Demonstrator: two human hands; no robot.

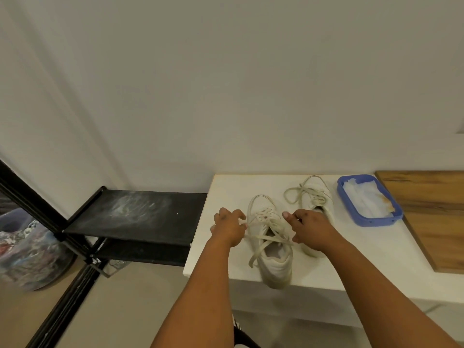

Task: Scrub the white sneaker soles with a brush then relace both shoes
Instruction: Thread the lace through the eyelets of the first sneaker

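Head view: near sneaker point(273, 257) on the white table point(376, 259), heel over the near edge; your left hand point(229, 228) pinches its lace point(266, 238) on the left side; your right hand point(310, 228) grips the lace's right end, fingers curled; far sneaker point(317, 197) just right, partly behind your right hand, laces loose; blue tray point(369, 199) right of it; black shelf point(135, 212) left of the table.

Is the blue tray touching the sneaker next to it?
Apart. The head view shows a strip of bare white table between the blue tray and the far sneaker, so they sit beside each other without contact.
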